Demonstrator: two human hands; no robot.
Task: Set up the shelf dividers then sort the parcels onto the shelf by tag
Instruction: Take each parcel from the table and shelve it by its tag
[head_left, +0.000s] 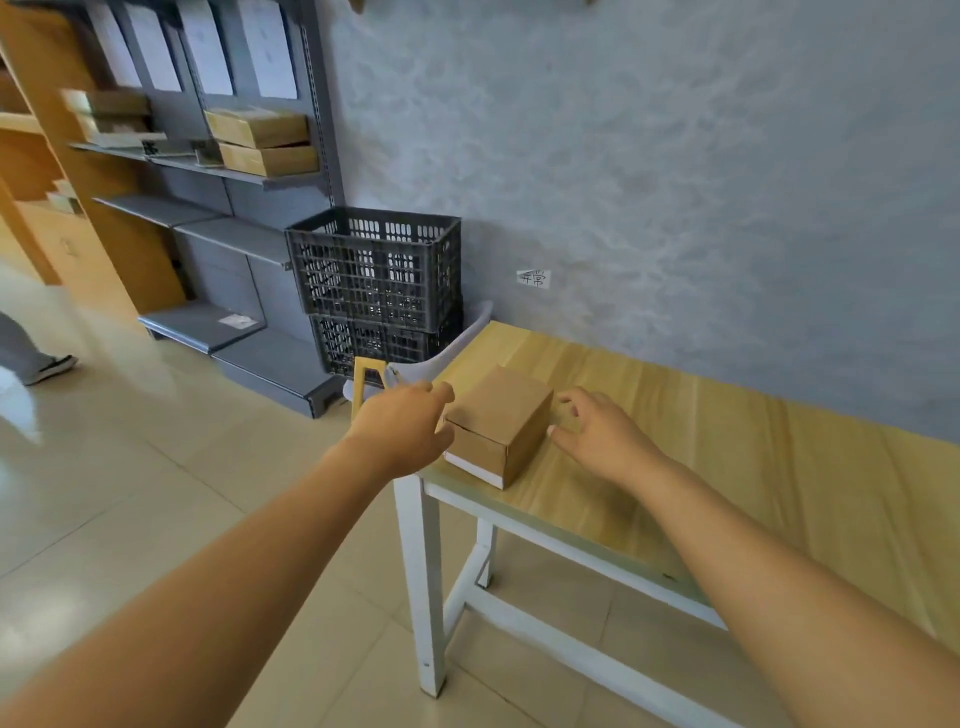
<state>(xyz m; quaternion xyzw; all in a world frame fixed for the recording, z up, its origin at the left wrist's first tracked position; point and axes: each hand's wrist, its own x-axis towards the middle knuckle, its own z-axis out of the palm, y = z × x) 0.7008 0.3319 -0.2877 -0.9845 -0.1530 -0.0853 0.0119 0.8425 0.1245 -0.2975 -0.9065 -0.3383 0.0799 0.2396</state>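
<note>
A small brown cardboard parcel sits at the near left corner of the wooden table. My left hand is at its left side, fingers against or just beside the box. My right hand is spread open at its right side, thumb near the box's lower edge. Neither hand has lifted it. At the upper left stands the grey metal shelf, with two stacked brown parcels on its right part and more parcels further left. White tag sheets hang above them.
Two stacked black plastic crates stand between the shelf and the table. A white chair with a yellow frame is tucked by the table's left end. Another person's leg and shoe show at the far left on the tiled floor.
</note>
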